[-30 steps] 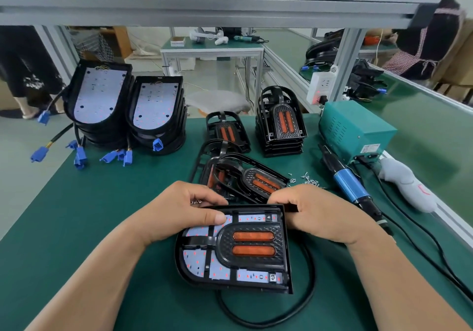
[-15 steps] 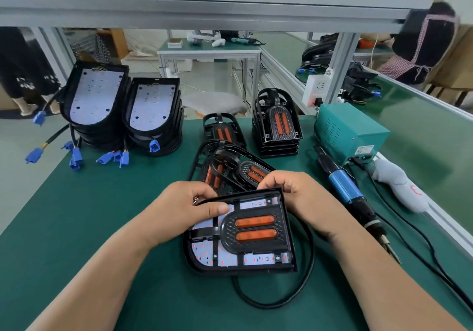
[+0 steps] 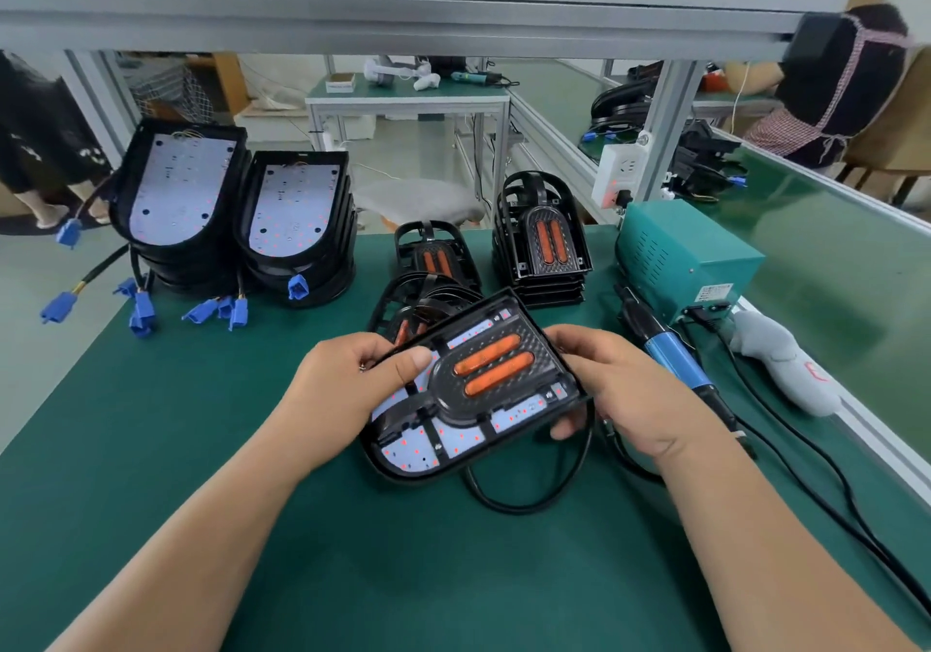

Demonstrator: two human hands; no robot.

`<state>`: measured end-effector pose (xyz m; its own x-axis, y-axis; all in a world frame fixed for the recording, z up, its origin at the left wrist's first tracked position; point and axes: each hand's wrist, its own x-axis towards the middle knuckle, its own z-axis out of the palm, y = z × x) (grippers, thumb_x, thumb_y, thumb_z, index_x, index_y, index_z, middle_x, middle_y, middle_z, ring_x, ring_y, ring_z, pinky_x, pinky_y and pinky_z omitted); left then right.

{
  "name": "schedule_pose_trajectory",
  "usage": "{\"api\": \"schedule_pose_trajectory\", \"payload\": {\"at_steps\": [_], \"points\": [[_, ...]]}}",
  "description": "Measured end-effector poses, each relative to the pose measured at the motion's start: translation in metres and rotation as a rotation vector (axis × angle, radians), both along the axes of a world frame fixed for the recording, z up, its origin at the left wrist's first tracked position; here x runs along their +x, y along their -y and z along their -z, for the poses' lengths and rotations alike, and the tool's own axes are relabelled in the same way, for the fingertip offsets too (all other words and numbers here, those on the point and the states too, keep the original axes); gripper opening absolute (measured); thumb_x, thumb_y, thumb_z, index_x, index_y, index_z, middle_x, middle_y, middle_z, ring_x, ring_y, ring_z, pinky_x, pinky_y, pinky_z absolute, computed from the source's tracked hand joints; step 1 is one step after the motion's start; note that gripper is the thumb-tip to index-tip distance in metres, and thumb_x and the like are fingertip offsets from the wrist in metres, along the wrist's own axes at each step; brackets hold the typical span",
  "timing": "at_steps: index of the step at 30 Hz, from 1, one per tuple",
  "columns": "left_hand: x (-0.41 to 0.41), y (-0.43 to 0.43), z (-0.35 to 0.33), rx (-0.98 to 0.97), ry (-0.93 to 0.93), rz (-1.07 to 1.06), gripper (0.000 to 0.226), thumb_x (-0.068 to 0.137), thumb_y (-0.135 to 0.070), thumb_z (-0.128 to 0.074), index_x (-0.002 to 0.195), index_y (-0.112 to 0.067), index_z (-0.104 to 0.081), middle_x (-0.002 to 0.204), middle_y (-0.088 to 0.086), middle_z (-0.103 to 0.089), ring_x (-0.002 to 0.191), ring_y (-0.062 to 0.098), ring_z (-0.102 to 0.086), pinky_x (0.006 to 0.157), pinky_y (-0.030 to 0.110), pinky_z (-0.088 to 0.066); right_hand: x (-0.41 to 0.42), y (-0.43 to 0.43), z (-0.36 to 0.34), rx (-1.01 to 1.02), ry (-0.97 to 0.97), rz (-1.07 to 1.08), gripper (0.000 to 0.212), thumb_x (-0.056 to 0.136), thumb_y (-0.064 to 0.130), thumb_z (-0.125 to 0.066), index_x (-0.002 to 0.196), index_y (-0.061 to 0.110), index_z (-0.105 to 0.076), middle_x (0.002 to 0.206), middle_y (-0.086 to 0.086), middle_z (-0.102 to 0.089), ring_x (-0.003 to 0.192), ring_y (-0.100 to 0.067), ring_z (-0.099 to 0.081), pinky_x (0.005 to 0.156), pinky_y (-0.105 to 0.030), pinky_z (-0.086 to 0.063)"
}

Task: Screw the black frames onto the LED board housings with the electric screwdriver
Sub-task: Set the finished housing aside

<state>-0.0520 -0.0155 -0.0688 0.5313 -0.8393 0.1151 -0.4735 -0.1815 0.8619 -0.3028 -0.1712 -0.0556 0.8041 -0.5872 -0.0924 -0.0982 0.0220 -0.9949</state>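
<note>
Green bench mat [image 3: 352, 550] nearest. LED board housing [image 3: 398, 470] held over it, tilted: far square end raised, rounded near end low. Whether it touches the mat, can't tell. Black frame [image 3: 524, 384], with two orange lenses, lies on the board face.

Left hand [image 3: 352, 384] grips the housing's left edge, thumb pressing down on the frame, fingers curled beneath. Right hand [image 3: 619, 394] grips the right edge, fingers wrapped under. Black cable [image 3: 529, 503] loops out from below the housing.

Handling, my judgement: rigid moulded plastic, light, easy for two hands. The LED board showing between the frame ribs looks delicate, so hold by the rim. Can't tell which screws are in. A loose frame could slide, so the thumb pin makes sense.

Electric screwdriver [image 3: 670, 354], blue-bodied, lies just right of the housing, untouched. Loose frames [image 3: 418, 299] heaped just behind the housing, a neat frame stack [image 3: 546, 243] further behind. Bare housings [image 3: 186, 198] stacked far behind-left.
</note>
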Motion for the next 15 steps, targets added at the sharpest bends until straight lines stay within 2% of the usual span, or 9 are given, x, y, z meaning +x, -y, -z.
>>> {"api": "schedule_pose_trajectory", "payload": {"at_steps": [3, 5, 7, 9, 11, 15], "points": [[-0.003, -0.001, -0.004, -0.009, -0.142, -0.016, 0.074, 0.073, -0.07, -0.079, 0.076, 0.0, -0.056, 0.063, 0.002, -0.046, 0.06, 0.016, -0.04, 0.06, 0.032, -0.033, 0.009, -0.003, 0.004, 0.03, 0.034, 0.07, 0.02, 0.093, 0.031, -0.06, 0.102, 0.023, -0.077, 0.093, -0.025, -0.077, 0.069, -0.033, -0.075, 0.047, -0.03, -0.057], [-0.005, -0.001, -0.006, -0.03, -0.23, -0.036, 0.083, 0.069, -0.071, -0.079, 0.079, 0.006, -0.05, 0.067, 0.008, -0.045, 0.064, 0.02, -0.039, 0.065, 0.039, -0.032, 0.012, -0.002, 0.006, 0.037, 0.011, 0.098, 0.02, 0.095, 0.027, -0.058, 0.103, 0.02, -0.075, 0.093, -0.026, -0.077, 0.073, -0.038, -0.075, 0.053, -0.034, -0.056], [-0.005, -0.001, -0.009, -0.066, -0.289, -0.057, 0.088, 0.07, -0.07, -0.08, 0.081, 0.01, -0.045, 0.072, 0.007, -0.043, 0.068, 0.023, -0.036, 0.069, 0.041, -0.03, 0.012, 0.0, 0.007, 0.082, -0.014, 0.106, 0.028, 0.094, 0.028, -0.058, 0.112, 0.01, -0.07, 0.096, -0.027, -0.077, 0.083, -0.042, -0.078, 0.061, -0.038, -0.061], [-0.004, -0.003, -0.011, -0.104, -0.269, -0.078, 0.086, 0.073, -0.07, -0.077, 0.078, 0.008, -0.041, 0.072, 0.006, -0.039, 0.068, 0.023, -0.033, 0.068, 0.041, -0.028, 0.011, 0.002, 0.007, 0.154, -0.013, 0.095, 0.036, 0.093, 0.028, -0.057, 0.117, 0.003, -0.068, 0.101, -0.027, -0.078, 0.092, -0.043, -0.078, 0.068, -0.039, -0.066], [-0.005, -0.005, -0.013, -0.137, -0.206, -0.08, 0.079, 0.077, -0.068, -0.074, 0.073, 0.003, -0.039, 0.069, 0.006, -0.035, 0.065, 0.02, -0.031, 0.064, 0.039, -0.026, 0.011, 0.001, 0.007, 0.193, 0.023, 0.06, 0.03, 0.096, 0.023, -0.057, 0.115, 0.006, -0.073, 0.107, -0.026, -0.078, 0.098, -0.041, -0.078, 0.078, -0.042, -0.066], [-0.011, -0.005, -0.014, -0.099, -0.107, -0.012, 0.073, 0.081, -0.067, -0.068, 0.069, -0.002, -0.037, 0.064, 0.005, -0.034, 0.06, 0.018, -0.032, 0.057, 0.032, -0.027, 0.017, -0.004, 0.009, 0.19, 0.145, 0.12, 0.025, 0.09, 0.026, -0.067, 0.106, 0.016, -0.083, 0.113, -0.014, -0.078, 0.096, -0.023, -0.071, 0.09, -0.04, -0.062]]}}
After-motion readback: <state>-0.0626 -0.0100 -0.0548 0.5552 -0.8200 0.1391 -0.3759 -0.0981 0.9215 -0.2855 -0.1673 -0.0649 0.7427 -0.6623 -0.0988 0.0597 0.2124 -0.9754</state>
